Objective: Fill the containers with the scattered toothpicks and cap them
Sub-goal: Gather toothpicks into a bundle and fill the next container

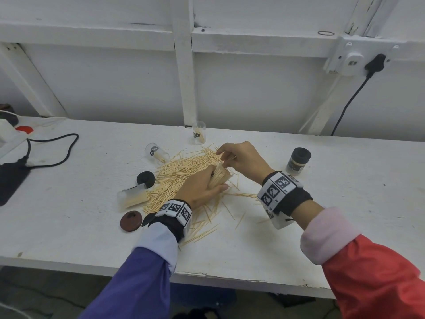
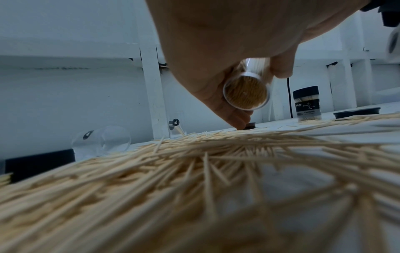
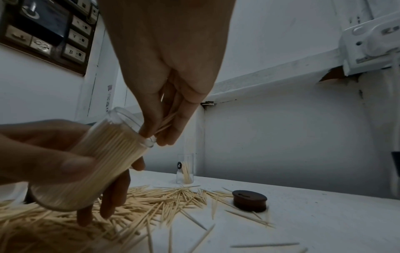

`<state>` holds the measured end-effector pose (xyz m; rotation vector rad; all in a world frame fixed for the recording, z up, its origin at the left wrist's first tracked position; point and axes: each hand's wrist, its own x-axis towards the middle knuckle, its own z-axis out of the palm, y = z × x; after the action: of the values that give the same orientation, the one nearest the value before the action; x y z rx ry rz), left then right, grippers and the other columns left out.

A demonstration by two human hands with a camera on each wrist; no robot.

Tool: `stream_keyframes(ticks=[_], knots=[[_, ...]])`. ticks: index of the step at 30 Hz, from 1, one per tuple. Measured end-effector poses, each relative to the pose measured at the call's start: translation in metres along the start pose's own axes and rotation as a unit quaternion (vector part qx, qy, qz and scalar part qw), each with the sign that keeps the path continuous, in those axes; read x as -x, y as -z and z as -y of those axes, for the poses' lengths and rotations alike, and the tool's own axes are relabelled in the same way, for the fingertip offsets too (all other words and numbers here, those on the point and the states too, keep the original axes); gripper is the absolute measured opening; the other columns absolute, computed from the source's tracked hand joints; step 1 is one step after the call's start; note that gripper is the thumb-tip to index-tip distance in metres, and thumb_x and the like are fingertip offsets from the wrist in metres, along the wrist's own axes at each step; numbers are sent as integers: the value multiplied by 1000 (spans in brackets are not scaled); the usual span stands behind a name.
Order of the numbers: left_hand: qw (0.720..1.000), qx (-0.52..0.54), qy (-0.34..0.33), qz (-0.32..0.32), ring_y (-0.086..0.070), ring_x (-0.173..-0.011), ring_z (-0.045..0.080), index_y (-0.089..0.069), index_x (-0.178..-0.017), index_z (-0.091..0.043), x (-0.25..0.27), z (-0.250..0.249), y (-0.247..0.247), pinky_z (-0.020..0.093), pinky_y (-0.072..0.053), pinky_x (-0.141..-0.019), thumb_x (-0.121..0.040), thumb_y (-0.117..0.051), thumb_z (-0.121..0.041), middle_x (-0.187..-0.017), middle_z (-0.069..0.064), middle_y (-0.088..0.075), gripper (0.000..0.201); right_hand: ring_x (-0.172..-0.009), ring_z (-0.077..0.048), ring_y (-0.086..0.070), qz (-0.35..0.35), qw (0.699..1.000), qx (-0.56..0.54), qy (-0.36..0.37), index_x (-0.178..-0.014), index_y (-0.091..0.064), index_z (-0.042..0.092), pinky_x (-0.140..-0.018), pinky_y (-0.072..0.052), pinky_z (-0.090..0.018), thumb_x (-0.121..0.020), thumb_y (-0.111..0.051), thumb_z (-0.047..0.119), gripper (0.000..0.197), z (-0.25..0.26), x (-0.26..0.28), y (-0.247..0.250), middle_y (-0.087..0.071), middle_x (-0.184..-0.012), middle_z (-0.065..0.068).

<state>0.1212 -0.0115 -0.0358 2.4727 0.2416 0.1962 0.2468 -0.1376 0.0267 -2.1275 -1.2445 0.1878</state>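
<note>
My left hand (image 1: 216, 181) grips a clear container (image 1: 221, 175) packed with toothpicks and tilts it over the loose toothpick pile (image 1: 181, 173). In the left wrist view its round bottom (image 2: 246, 93) faces the camera. My right hand (image 1: 225, 158) pinches a few toothpicks (image 3: 167, 119) at the container's open mouth (image 3: 129, 119). An empty clear container (image 1: 156, 153) lies on its side. Another container (image 1: 199, 132) stands upright with a few toothpicks. A third container (image 1: 132, 197) lies partly filled. A capped container (image 1: 298, 161) stands at the right.
A black cap (image 1: 146, 179) and a brown cap (image 1: 130, 221) lie left of the pile. A black cable (image 1: 57, 149) and a dark device (image 1: 10, 183) sit at the far left. The wall (image 1: 253, 93) rises behind the table, whose front edge (image 1: 207, 276) is near me.
</note>
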Motion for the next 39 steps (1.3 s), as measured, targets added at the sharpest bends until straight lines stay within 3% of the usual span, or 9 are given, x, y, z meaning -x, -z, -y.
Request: stream_keyframes(ticks=[8, 13, 17, 19, 23, 30, 33, 35, 39], knots=[[1000, 11, -11, 1, -56, -73, 8, -43, -104, -30, 2, 1, 2, 28, -37, -60, -90, -61, -50, -85, -11, -57, 31, -72, -10, -63, -17, 995, 67, -75, -99, -69, 22, -71, -50, -28, -71, -81, 46, 39, -6, 0, 6, -68, -84, 6], [1000, 5, -4, 2, -51, -69, 5, -41, -100, -28, 1, 1, 2, 27, -33, -58, -89, -61, -51, -81, -12, -54, 31, -72, -15, -70, 10, 997, -25, -66, -100, -73, 6, -78, -58, -38, -85, -70, 9, 15, -9, 1, -1, -74, -81, -8], [1000, 3, 4, 0, -53, -70, 9, -42, -99, -28, 0, 2, 2, 28, -33, -58, -89, -61, -51, -81, -11, -54, 32, -92, -15, -66, 26, 998, -34, -55, -118, -66, 8, -88, -54, -31, -85, -46, -14, 45, -4, 6, -7, -71, -100, -11], [1000, -3, 8, 5, -54, -70, 12, -42, -99, -26, 0, 2, 2, 29, -34, -58, -89, -60, -52, -81, -10, -55, 34, -102, -15, -62, 54, 997, -43, -40, -129, -59, 14, -90, -49, -17, -84, -41, -17, 58, 0, 10, -10, -67, -113, -10], [1000, 3, 25, -10, -57, -74, 14, -46, -105, -21, -1, 4, 3, 33, -43, -64, -89, -59, -54, -85, -7, -59, 39, -139, -8, -35, 120, 984, -126, -42, -147, -37, 22, -114, -25, -20, -78, -27, -21, 83, -3, 16, -11, -42, -149, 2], [999, -20, 32, -28, -55, -75, 14, -46, -123, -16, -1, 4, 3, 32, -40, -65, -90, -58, -54, -87, -9, -56, 52, -147, -9, -12, 194, 972, -98, -85, -153, -22, 14, -110, -9, -14, -78, -27, -20, 82, -13, 27, -7, -20, -159, 2], [998, -32, 43, -35, -58, -86, 19, -45, -129, -16, -1, 4, 3, 36, -47, -74, -90, -58, -54, -100, -4, -60, 56, -145, -13, -19, 172, 977, -69, -109, -152, -25, 15, -108, -14, -13, -83, -34, -15, 75, -28, 30, -5, -26, -156, 1], [997, -40, 51, -34, -59, -94, 20, -44, -132, -16, 0, 3, 4, 38, -49, -81, -90, -59, -52, -109, -3, -61, 57, -139, -21, -33, 170, 975, 51, -133, -147, -36, 15, -109, -27, -25, -90, -49, 0, 61, -38, 33, -4, -37, -150, -4], [997, -55, 56, -25, -59, -91, 20, -45, -128, -17, -1, 3, 3, 36, -48, -76, -89, -61, -50, -101, -6, -58, 54, -114, -25, -49, 241, 933, 216, -156, -128, -56, 15, -93, -44, -36, -80, -74, 28, 53, -51, 46, -11, -48, -126, -6]])
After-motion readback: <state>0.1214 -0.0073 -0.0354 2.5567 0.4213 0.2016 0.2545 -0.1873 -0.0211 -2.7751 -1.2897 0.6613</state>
